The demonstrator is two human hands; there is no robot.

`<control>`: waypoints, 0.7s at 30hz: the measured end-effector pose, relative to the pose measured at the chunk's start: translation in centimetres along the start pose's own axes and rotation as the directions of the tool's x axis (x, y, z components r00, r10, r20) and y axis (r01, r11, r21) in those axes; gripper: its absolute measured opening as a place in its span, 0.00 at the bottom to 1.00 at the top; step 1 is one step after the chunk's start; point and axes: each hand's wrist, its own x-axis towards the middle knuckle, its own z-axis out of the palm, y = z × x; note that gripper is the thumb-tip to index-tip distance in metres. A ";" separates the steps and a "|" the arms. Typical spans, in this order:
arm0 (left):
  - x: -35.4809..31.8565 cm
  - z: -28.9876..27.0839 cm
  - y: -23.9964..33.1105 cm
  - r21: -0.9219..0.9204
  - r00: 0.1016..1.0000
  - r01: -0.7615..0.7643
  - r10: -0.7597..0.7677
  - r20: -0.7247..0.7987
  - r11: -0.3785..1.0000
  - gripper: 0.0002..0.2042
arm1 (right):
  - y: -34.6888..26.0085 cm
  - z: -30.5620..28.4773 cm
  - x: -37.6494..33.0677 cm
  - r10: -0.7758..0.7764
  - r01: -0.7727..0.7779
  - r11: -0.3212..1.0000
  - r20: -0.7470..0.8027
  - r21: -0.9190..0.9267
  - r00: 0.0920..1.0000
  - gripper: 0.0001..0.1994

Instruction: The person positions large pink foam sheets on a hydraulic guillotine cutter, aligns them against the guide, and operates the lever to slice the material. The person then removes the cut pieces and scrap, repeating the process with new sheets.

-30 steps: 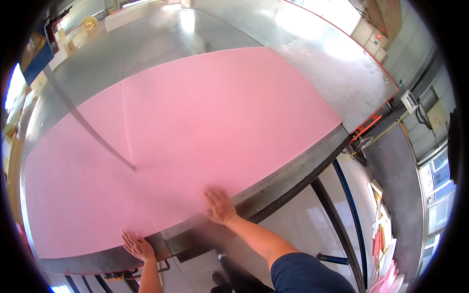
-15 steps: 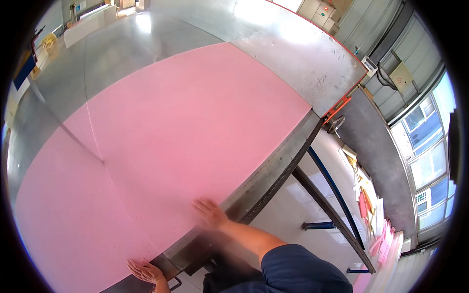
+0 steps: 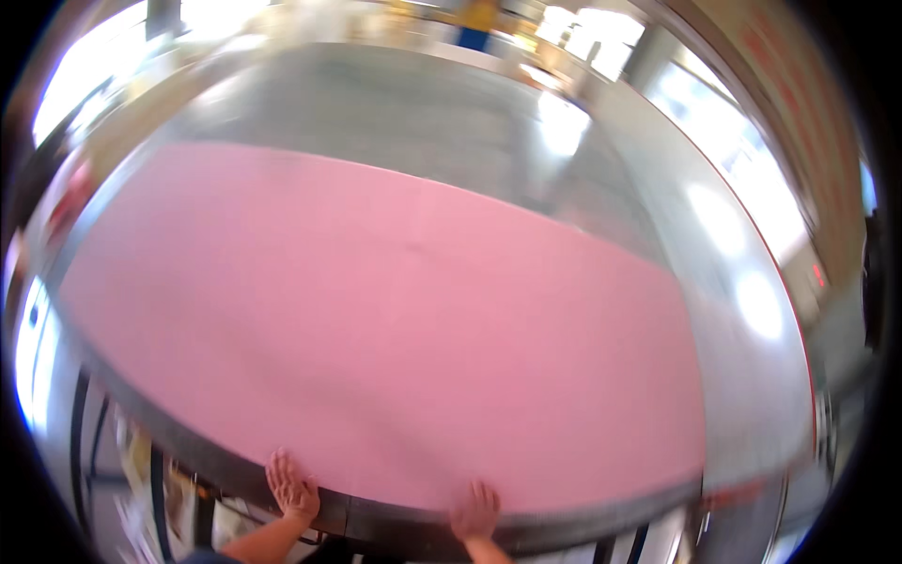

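We've got both hands flat on the near edge of the big pink sheet (image 3: 376, 320), which covers most of the metal worktop (image 3: 583, 188). Left hand (image 3: 292, 486) has fingers spread, palm down; right hand (image 3: 475, 509) too, w/ fingers slightly splayed. IMO keep pressure even on both sides so the sheet doesn't skew or buckle. Vs. a sec ago: the hands sit more level w/ each other, and the view's swung round and blurry.

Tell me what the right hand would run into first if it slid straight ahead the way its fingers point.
The right hand rests at the near edge of the metal table, fingers pointing across it. Straight ahead it would likely meet the pink sheet first; its fingertips already seem to touch that edge, though blur leaves this uncertain.
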 end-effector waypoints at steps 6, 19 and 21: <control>-0.7 -1.1 -0.4 -0.009 0.997 0.067 -0.067 0.050 0.998 0.34 | -1.4 -1.5 0.8 -0.015 0.013 0.999 0.060 0.032 0.998 0.31; -8.9 -2.3 -5.5 -0.041 0.999 0.033 -0.034 -0.038 0.999 0.35 | -5.2 -0.2 -7.7 -0.054 0.056 0.998 -0.065 0.026 0.996 0.31; -9.8 -2.4 -5.5 -0.056 0.999 0.019 -0.021 -0.039 0.998 0.35 | -5.2 -0.6 -9.5 -0.038 0.038 0.999 -0.069 -0.007 0.997 0.31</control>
